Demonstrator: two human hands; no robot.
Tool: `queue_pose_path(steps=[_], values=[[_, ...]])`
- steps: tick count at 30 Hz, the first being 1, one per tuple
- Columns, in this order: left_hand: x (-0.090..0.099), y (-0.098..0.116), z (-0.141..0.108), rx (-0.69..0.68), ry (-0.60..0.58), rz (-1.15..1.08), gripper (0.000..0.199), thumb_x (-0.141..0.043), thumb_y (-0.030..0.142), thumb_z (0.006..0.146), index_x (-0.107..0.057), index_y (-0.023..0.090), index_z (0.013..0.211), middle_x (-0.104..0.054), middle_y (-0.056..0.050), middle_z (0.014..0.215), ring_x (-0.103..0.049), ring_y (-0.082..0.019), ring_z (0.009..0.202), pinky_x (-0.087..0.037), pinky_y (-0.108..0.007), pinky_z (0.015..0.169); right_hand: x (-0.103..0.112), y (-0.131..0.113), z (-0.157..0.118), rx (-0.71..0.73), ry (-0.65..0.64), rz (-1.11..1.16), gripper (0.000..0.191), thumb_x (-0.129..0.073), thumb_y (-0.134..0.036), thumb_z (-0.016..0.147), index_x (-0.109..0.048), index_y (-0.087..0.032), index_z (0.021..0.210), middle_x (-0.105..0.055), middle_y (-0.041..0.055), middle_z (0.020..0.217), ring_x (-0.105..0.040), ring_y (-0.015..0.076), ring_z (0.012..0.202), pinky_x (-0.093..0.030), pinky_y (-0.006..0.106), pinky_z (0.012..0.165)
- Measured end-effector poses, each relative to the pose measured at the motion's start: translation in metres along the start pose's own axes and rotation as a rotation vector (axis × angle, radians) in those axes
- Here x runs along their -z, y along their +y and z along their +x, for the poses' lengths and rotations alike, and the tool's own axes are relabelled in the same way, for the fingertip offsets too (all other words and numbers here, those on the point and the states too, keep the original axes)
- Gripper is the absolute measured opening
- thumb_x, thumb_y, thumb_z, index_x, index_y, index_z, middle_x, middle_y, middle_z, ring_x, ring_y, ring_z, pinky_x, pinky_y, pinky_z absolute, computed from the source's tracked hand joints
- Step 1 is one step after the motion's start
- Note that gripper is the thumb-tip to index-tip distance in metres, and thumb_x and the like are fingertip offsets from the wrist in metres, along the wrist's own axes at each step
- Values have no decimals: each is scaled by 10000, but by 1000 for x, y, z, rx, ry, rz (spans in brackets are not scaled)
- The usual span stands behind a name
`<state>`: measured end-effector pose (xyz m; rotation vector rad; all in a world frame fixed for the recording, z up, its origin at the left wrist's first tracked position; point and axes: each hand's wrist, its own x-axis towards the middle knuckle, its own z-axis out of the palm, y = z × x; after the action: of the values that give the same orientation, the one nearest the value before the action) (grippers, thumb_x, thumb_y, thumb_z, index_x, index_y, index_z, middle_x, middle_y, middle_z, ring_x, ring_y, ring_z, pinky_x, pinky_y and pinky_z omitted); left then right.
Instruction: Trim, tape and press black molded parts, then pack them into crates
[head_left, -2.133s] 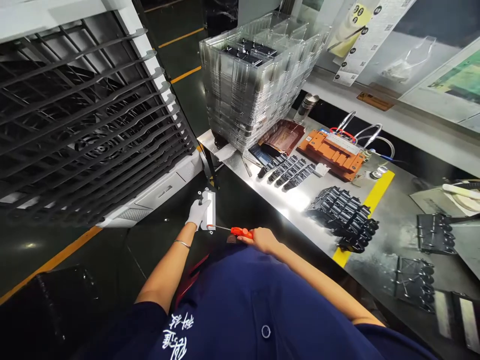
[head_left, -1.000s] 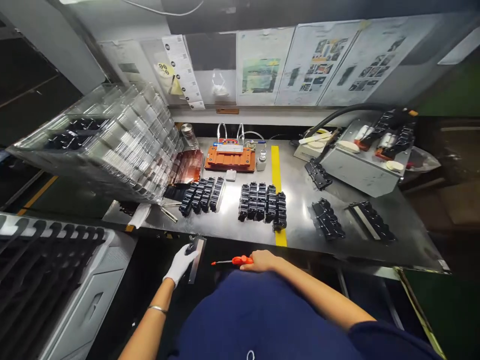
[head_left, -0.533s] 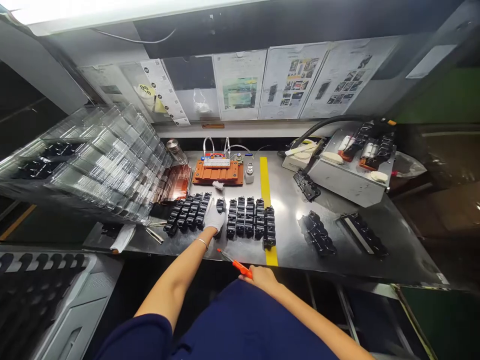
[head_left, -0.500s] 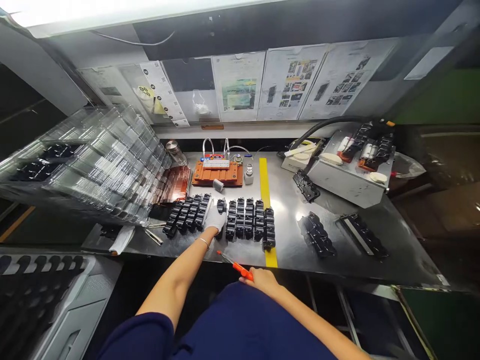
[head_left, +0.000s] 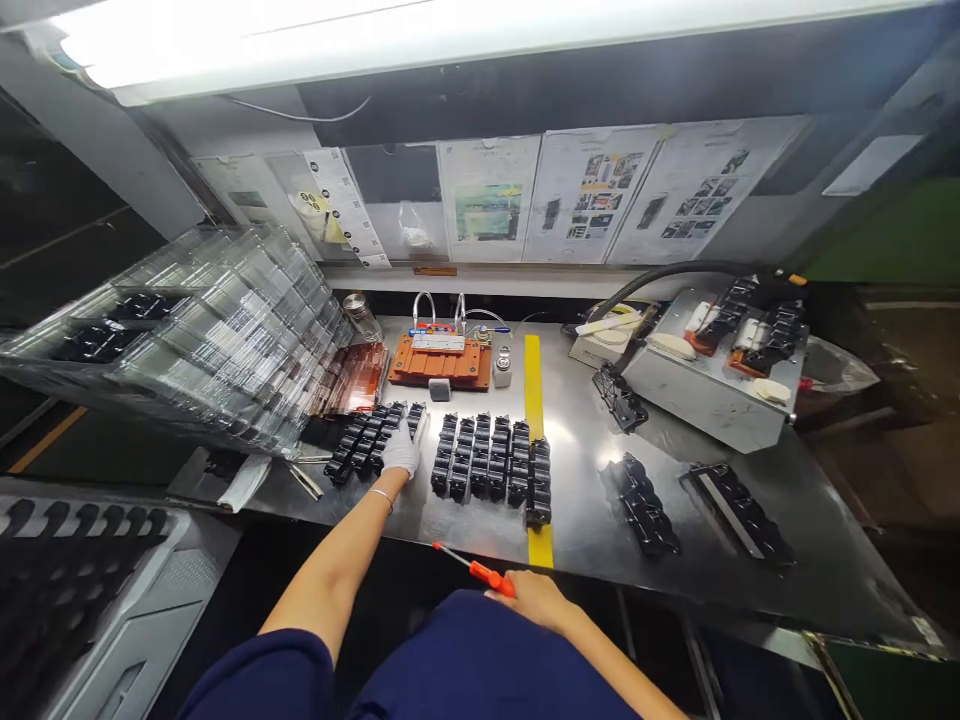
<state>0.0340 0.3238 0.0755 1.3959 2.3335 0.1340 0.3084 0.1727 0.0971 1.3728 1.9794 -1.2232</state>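
Note:
My left hand (head_left: pixel 401 450), in a white glove, is closed over a black ribbed plastic part (head_left: pixel 415 416) at the right end of the left-hand group. Its fingertips are partly hidden against the part. Several similar black parts (head_left: pixel 352 445) lie close together just left of it. To its right stands a row of more black parts (head_left: pixel 481 460). My bare right hand (head_left: pixel 534 598) is wrapped round an orange-handled screwdriver (head_left: pixel 491 578), held low in front of the bench edge. The thin metal shaft points up and left and ends in a red tip.
An orange fixture (head_left: pixel 439 362) stands at the back, with a small grey block (head_left: pixel 439 390) before it. Stacked clear trays (head_left: pixel 232 340) lean at left. A yellow stripe (head_left: pixel 533 375) crosses the steel bench. Further right are loose black parts (head_left: pixel 645 505) and a metal stand (head_left: pixel 705 375).
My left hand has shifted left, from beside the right-hand row to the left-hand group. The small grey block now stands straighter. My right hand still holds the screwdriver, and the view has tilted up slightly.

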Motion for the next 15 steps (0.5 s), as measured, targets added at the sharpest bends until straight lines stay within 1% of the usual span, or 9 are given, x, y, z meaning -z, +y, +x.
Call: queue_pose_path(steps=[2, 4, 6, 7, 8, 10, 11, 13, 15], values=[[0, -13, -12, 56, -87, 13, 734, -575, 201, 781, -270, 105, 1442, -574, -255, 1225, -590, -346, 1109, -442, -443, 914, -1, 0, 2, 19, -25, -54, 516, -395, -613, 856, -667, -193, 984, -698, 172, 1066, -654, 357, 1009, -478, 391, 796], [-4, -29, -32, 102, -210, 20, 854, -632, 185, 710, -223, 105, 1455, -609, -249, 1178, -615, -349, 1081, -452, -430, 902, -2, 0, 5, 29, -47, -107, 552, -367, -640, 844, -679, -200, 960, -702, 180, 1053, -658, 368, 1000, -483, 406, 791], [-9, -49, -57, 118, -306, 7, 875, -667, 203, 661, -264, 116, 1432, -641, -230, 1128, -626, -354, 1067, -455, -426, 899, -4, -2, 10, 34, -54, -156, 568, -334, -658, 837, -690, -223, 917, -713, 173, 1025, -667, 369, 981, -486, 416, 782], [-13, -61, -70, 120, -310, -8, 825, -669, 225, 656, -323, 129, 1399, -647, -219, 1122, -629, -355, 1062, -459, -427, 897, -5, -5, 12, 35, -58, -177, 569, -322, -665, 832, -693, -238, 895, -718, 167, 1014, -670, 369, 974, -487, 420, 777], [-17, -75, -83, 127, -286, -29, 739, -654, 249, 670, -386, 145, 1351, -644, -210, 1135, -630, -351, 1061, -462, -427, 894, -6, -9, 15, 37, -59, -195, 566, -316, -671, 827, -694, -254, 884, -720, 163, 1013, -671, 369, 974, -488, 424, 775], [-26, -108, -110, 163, -197, -89, 524, -587, 285, 729, -489, 181, 1234, -639, -178, 1164, -638, -328, 1055, -473, -420, 890, -10, -24, 21, 46, -49, -230, 561, -312, -681, 818, -693, -275, 887, -717, 160, 1031, -669, 368, 981, -486, 426, 776], [-31, -128, -124, 197, -157, -145, 431, -555, 294, 754, -524, 197, 1173, -653, -156, 1146, -647, -311, 1042, -480, -411, 886, -12, -34, 23, 62, -42, -245, 566, -312, -686, 815, -694, -276, 890, -714, 163, 1038, -668, 367, 980, -486, 423, 775], [-36, -172, -152, 293, -122, -349, 332, -565, 293, 748, -572, 224, 1072, -692, -107, 1083, -661, -272, 1026, -491, -369, 895, -19, -58, 28, 128, -29, -268, 596, -300, -695, 819, -699, -257, 876, -717, 171, 1016, -676, 365, 953, -485, 410, 756], [-36, -219, -182, 401, -139, -576, 267, -601, 306, 722, -614, 240, 981, -717, -79, 1051, -669, -246, 1020, -509, -318, 884, -27, -85, 32, 232, -42, -306, 618, -296, -687, 834, -708, -226, 838, -725, 174, 960, -683, 358, 919, -481, 389, 726]])
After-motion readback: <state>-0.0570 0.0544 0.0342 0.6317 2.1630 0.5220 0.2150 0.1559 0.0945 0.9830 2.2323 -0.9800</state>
